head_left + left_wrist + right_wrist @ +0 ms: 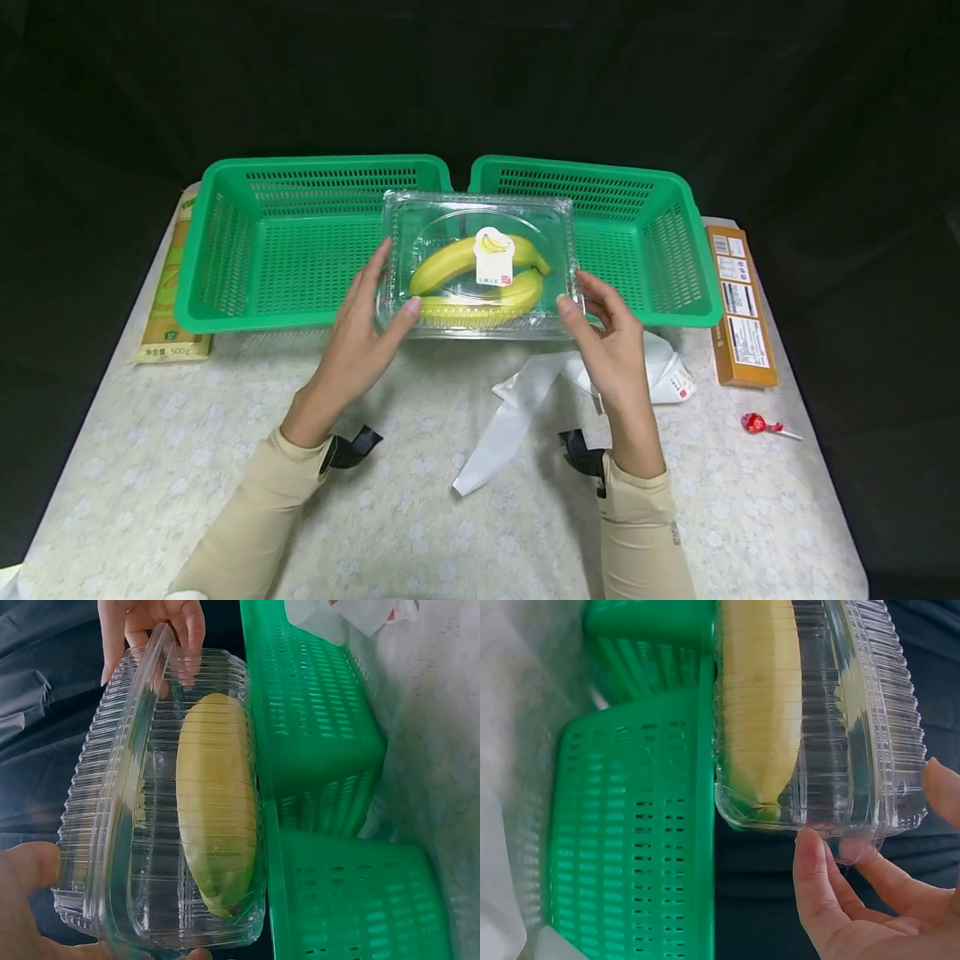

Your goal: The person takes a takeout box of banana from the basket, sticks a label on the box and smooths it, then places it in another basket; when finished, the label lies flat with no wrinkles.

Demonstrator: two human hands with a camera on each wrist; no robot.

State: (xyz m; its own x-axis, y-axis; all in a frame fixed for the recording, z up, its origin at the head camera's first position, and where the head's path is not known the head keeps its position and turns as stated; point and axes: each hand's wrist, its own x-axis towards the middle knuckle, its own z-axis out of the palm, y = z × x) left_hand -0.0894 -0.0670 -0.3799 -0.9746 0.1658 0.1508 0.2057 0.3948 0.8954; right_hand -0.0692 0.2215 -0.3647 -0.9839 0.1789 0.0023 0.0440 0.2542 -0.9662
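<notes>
A clear plastic clamshell box (442,218) with bananas (480,312) inside is held up by both hands above the two green baskets. Its lid carries a white sticker (493,258) with a banana picture. My left hand (363,333) grips the box's left end, thumb on the front edge. At the opposite end my right hand (611,346) grips it, with its thumb at the near corner. In the right wrist view the fingers (817,885) curl at the box's end. The left wrist view shows the box closed, a banana (217,802) lying against its wall.
Two green baskets, left (225,250) and right (675,258), stand side by side at the back. A long yellow-green packet (172,300) lies at left; an orange-brown box (742,308) and a red lollipop (754,423) at right. White plastic strips (502,429) lie on the patterned table (420,533).
</notes>
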